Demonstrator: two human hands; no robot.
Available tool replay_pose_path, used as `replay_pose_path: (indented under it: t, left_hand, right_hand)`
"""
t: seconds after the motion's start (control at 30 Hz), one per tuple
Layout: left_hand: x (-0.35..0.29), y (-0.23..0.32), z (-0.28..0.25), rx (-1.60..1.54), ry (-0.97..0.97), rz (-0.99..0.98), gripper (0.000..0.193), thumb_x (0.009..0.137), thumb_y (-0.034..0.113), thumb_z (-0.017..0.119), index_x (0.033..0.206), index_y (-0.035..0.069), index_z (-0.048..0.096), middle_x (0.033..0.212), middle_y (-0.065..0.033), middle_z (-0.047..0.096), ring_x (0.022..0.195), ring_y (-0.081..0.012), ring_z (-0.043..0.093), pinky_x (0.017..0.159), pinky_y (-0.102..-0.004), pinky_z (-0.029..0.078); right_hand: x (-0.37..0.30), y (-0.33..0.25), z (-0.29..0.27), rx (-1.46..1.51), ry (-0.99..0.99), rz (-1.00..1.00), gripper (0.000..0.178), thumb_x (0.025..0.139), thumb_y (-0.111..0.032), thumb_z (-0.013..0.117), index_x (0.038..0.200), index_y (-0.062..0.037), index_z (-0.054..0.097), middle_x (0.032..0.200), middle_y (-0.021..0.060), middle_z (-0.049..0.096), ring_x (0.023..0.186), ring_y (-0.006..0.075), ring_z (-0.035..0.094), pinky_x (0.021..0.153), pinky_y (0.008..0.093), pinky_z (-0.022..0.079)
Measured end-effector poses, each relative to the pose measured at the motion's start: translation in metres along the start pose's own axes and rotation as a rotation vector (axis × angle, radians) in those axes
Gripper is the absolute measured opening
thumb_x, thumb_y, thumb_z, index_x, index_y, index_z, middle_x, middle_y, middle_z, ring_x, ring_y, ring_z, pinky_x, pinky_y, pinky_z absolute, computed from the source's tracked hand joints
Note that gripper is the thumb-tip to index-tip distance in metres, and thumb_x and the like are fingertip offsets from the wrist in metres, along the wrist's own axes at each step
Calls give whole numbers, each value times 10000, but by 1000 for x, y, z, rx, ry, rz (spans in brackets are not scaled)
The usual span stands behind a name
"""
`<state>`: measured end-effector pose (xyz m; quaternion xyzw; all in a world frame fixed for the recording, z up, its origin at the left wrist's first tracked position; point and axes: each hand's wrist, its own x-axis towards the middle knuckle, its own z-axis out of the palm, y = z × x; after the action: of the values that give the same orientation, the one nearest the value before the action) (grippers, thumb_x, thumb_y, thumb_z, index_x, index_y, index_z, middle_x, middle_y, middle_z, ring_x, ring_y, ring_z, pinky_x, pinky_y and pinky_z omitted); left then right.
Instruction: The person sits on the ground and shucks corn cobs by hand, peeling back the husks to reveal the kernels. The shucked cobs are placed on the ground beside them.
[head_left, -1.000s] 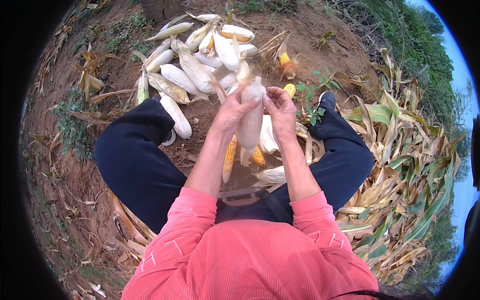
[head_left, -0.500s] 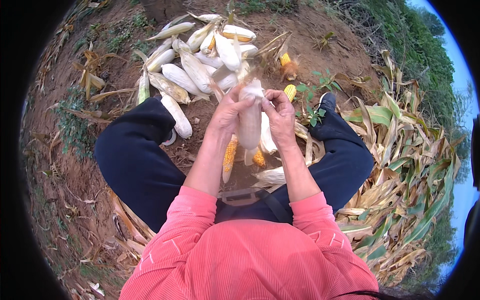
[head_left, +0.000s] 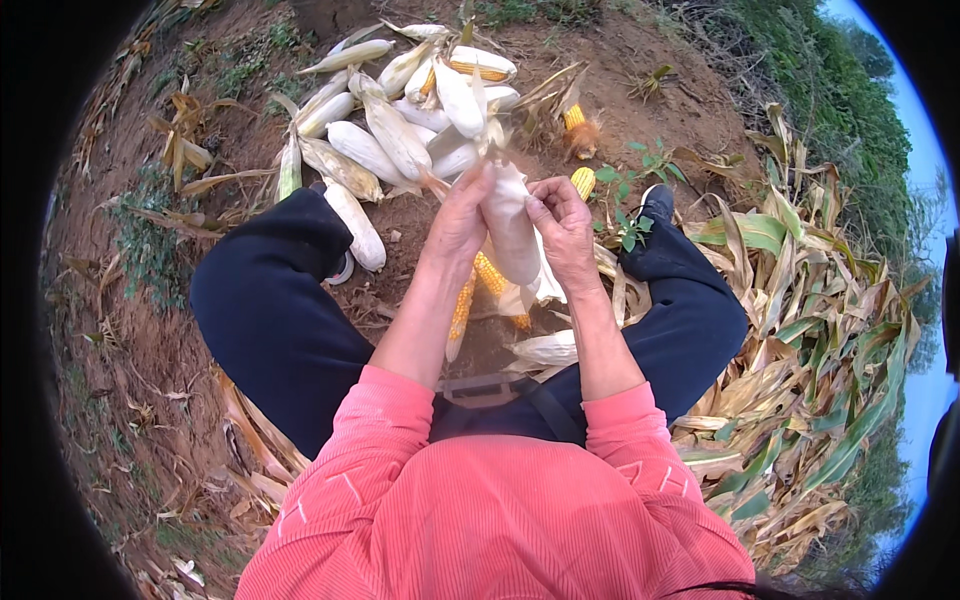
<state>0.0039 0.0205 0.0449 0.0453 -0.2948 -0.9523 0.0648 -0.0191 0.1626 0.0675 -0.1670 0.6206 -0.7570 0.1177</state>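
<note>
Between my legs I hold up an ear of corn (head_left: 512, 225) still wrapped in its pale husk, its silk end pointing away from me. My left hand (head_left: 463, 210) is closed round its upper left side. The fingers of my right hand (head_left: 562, 215) pinch the husk near the top right edge. Below it, on the ground, lie yellow husked cobs (head_left: 461, 318), partly hidden by my hands and the held ear. Just past my right hand rests another bare yellow cob (head_left: 583, 181).
A pile of ears in white husks (head_left: 365, 150) lies ahead and to the left. One more husked-over ear (head_left: 355, 228) is by my left shoe. Dry corn leaves (head_left: 800, 370) heap up on the right. A small green plant (head_left: 632, 230) grows near my right shoe (head_left: 656, 203).
The held ear has tilted, its near end swinging to the right. More of the yellow cobs beneath shows now. My left hand has shifted slightly upward along the ear.
</note>
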Motion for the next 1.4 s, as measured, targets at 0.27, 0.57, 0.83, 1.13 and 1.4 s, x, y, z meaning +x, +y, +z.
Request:
replay_pose_path:
  t: [0.27, 0.57, 0.83, 1.13, 1.4]
  left_hand:
    - [5, 8, -8, -22, 37, 51, 306, 889, 214, 650, 1133, 34, 610, 1064, -48, 640, 997, -154, 595, 923, -301, 449]
    - [19, 39, -74, -216, 379, 273, 266, 888, 189, 645, 1096, 33, 591, 1033, -99, 649, 989, -249, 612, 942, -409, 471]
    - [21, 75, -97, -380, 627, 411, 343, 976, 284, 480, 1212, 38, 521, 1204, -139, 586, 1136, -307, 543, 1023, -498, 389]
    - [14, 69, -50, -90, 135, 354, 302, 870, 209, 665, 1109, 34, 609, 1075, -83, 649, 1046, -228, 591, 980, -401, 436]
    - [13, 36, -9, -165, 77, 138, 356, 886, 258, 654, 1161, 43, 577, 1083, -75, 634, 1045, -204, 584, 966, -378, 451]
  right_hand:
    - [-3, -5, 5, 14, -83, 32, 97, 886, -24, 588, 927, -58, 507, 926, -11, 540, 858, 59, 499, 798, 212, 409]
    - [-6, -38, -23, -85, -528, 445, 161, 856, -144, 658, 922, -60, 538, 878, -19, 536, 802, 61, 488, 709, 218, 398]
    - [1, 17, -92, -1012, -450, 449, 112, 807, -61, 629, 846, 2, 546, 798, 131, 599, 776, 241, 585, 684, 373, 456]
    - [8, -19, -24, -676, -35, -4, 449, 793, -195, 703, 1171, 4, 563, 1145, 153, 603, 1119, 270, 558, 969, 363, 426]
    - [-1, 16, -1, -395, -288, 153, 771, 743, -335, 794, 1318, 30, 432, 1154, 147, 602, 1085, 209, 566, 956, 319, 425]
